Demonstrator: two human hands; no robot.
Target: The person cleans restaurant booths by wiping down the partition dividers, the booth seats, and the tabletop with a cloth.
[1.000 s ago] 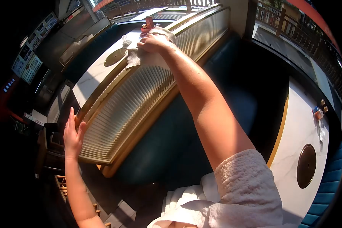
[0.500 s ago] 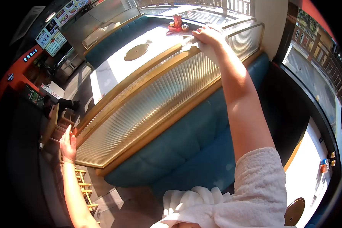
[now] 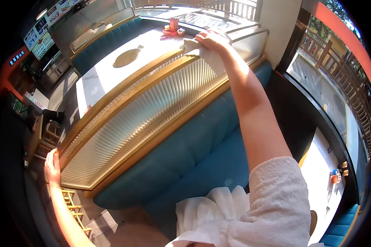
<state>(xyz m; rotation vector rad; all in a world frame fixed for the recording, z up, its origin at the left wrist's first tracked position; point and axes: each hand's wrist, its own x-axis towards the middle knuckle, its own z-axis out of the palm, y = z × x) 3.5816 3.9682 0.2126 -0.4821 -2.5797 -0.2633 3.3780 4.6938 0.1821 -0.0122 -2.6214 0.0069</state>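
My right hand (image 3: pixel 213 41) is closed on a pale cloth (image 3: pixel 192 47), which lies over the wooden top rail (image 3: pixel 146 78) of a partition. Part of the cloth hangs down against the ribbed glass panel (image 3: pixel 152 111) below the rail. At the partition's near left end is my left hand (image 3: pixel 52 168), its fingers stretched out and nothing seen in them. It lies against or right beside the rail's end; contact is hard to make out.
A teal bench (image 3: pixel 169 164) runs along my side of the partition. Beyond it stands a white table (image 3: pixel 97 82) with a round inset plate (image 3: pixel 126 58) and a red condiment holder (image 3: pixel 173 28). Another white table (image 3: pixel 317 164) is at right. Wooden stools (image 3: pixel 75 210) stand at lower left.
The camera view has swung, so the scene sits farther left. My right hand stays near the same stretch of rail, with more of the cloth showing below it. My left hand remains by the rail's end.
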